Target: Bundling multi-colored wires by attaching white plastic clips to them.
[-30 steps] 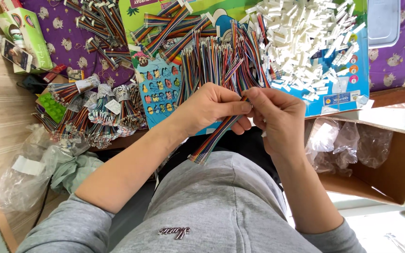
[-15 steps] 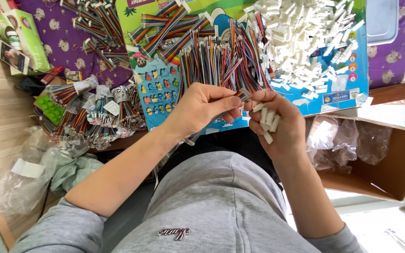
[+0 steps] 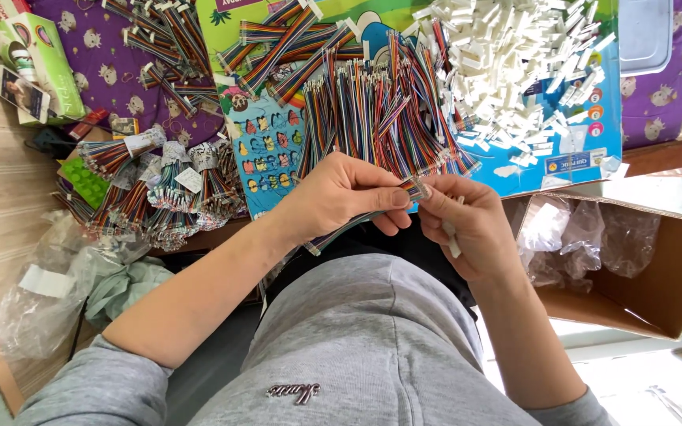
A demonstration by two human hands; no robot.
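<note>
Where both hands meet near centre: left hand (image 3: 341,197) pinching multicoloured ribbon cable (image 3: 353,222); right hand (image 3: 467,229) pinching cable end, white connectors (image 3: 451,241) in palm. Far: loose cables (image 3: 372,110), connector pile (image 3: 507,63). Right: cardboard box (image 3: 657,276).

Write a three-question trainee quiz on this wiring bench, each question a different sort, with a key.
1. True or false: the open brown cardboard box sits beside the right hand.
2. The pile of small white plastic connectors lies on: A) the blue printed board B) the wooden floor C) the box.
3. Fill in: the left hand pinches a flat multicoloured ribbon ____.

Key: 1 true; 2 A; 3 cable.
</note>
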